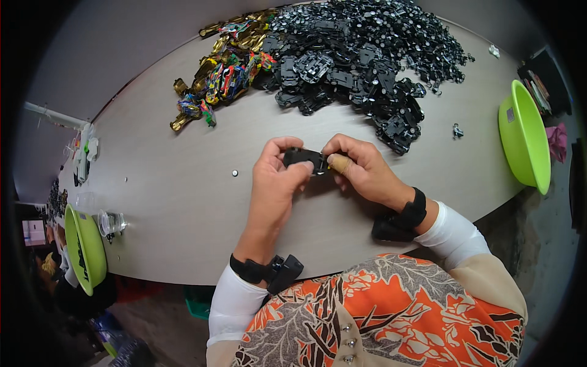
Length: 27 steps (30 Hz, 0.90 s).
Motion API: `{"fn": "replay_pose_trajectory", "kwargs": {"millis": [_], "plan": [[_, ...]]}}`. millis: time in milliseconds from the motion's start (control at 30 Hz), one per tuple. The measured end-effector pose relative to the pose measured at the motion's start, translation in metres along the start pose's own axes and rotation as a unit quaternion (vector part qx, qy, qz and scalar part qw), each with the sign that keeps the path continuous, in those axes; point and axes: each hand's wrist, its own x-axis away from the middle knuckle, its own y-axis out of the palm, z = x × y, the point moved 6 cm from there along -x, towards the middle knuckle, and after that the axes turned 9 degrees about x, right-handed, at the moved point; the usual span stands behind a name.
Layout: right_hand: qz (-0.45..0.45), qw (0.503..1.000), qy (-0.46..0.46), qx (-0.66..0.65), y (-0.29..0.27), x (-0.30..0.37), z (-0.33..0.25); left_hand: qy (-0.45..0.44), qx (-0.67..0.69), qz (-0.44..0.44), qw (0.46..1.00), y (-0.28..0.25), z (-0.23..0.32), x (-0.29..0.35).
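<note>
Between both hands, above the middle of the table, is a black toy car chassis [299, 156]. My left hand [278, 168] grips its left end, thumb across the top and fingers curled behind. At its right end, my right hand [361, 166] pinches with thumb and forefinger; a tan wrap covers the thumb. Whatever small part sits under those right fingertips is hidden. Beyond my hands lies a heap of black toy car chassis [342, 79]. Left of it is a pile of colourful and gold toy car bodies [226, 79]. A small wheel [235, 173] rests on the table left of my left hand.
Small wheel-and-axle parts [428, 49] are heaped at the far right, with one loose axle piece [457, 130] nearer. Green basins [527, 137] stand at both table ends. A clear plastic cup [111, 224] is beside the left basin [85, 251]. Someone sits at far left.
</note>
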Motion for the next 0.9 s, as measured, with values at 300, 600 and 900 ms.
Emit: {"fn": "replay_pose_trajectory", "kwargs": {"millis": [300,600,900], "plan": [[-0.088,0.988,0.015,-0.123,0.009,0.003,0.006,-0.025,0.103,-0.027,0.994,0.001,-0.009,-0.003],[-0.013,0.997,-0.034,-0.074,-0.023,-0.002,-0.017,-0.110,-0.046,-0.121,0.985,0.013,-0.012,0.008],[-0.034,0.972,-0.156,0.174,-0.006,0.003,-0.024,0.001,-0.285,-0.130,0.950,0.014,-0.018,0.018]]}}
